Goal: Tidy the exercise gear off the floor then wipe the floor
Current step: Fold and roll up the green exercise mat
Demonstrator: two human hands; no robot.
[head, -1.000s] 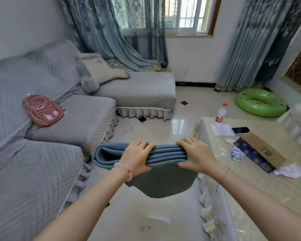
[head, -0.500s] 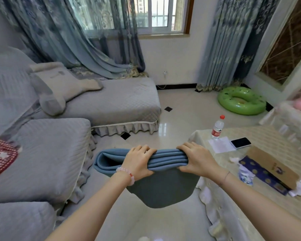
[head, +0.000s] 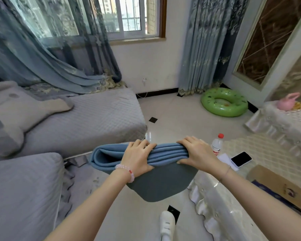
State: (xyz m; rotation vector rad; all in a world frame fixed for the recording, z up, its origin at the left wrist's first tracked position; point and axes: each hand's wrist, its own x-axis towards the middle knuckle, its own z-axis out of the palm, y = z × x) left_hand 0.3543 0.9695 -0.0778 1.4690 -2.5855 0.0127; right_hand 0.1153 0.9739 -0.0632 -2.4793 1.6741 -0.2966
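Mid-room, between sofa (head: 97, 119) and tabletop (head: 268, 153), we hold the mat (head: 108, 157) off the floor (head: 177, 115). Left hand (head: 137, 159) and right hand (head: 196, 153) each clasp its folded layers, fingers curled over the top edge, a loose flap hanging below.

Our judgement: gear pickup is under way, the mat not yet stowed. A green ring (head: 224, 102) lies on the far floor, right; whether it counts as gear we cannot say. Wiping not begun; nothing to wipe with in view.

Containers: box (head: 281, 186) on the near right tabletop, contents hidden; capped bottle (head: 217, 145) at the tabletop's far corner, fill unclear.
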